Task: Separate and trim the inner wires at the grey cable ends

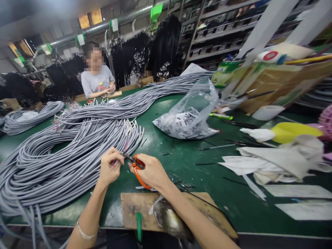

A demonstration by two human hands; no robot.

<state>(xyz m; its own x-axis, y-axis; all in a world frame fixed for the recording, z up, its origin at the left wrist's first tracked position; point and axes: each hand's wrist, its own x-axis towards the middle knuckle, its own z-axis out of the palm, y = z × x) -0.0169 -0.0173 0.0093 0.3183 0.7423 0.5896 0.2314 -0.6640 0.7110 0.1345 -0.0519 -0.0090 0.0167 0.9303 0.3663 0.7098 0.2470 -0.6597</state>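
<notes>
My left hand (pixel 110 166) is closed in a pinch on the stripped end of a grey cable (pixel 117 162), where thin coloured wires show. My right hand (pixel 151 170) grips orange-handled scissors (pixel 136 166), whose blades point left at those wires. Both hands hover over the green table (pixel 181 159), just right of a big bundle of grey cables (pixel 64 148). A worn wooden board (pixel 145 211) lies at the near edge under my right forearm.
A clear plastic bag of small parts (pixel 190 116) sits mid-table. White papers and cloth (pixel 275 162), a yellow bowl (pixel 293 132) and a cardboard box (pixel 272 83) crowd the right. Another person (pixel 97 77) sits at the far side. Shelves and black cable bundles stand behind.
</notes>
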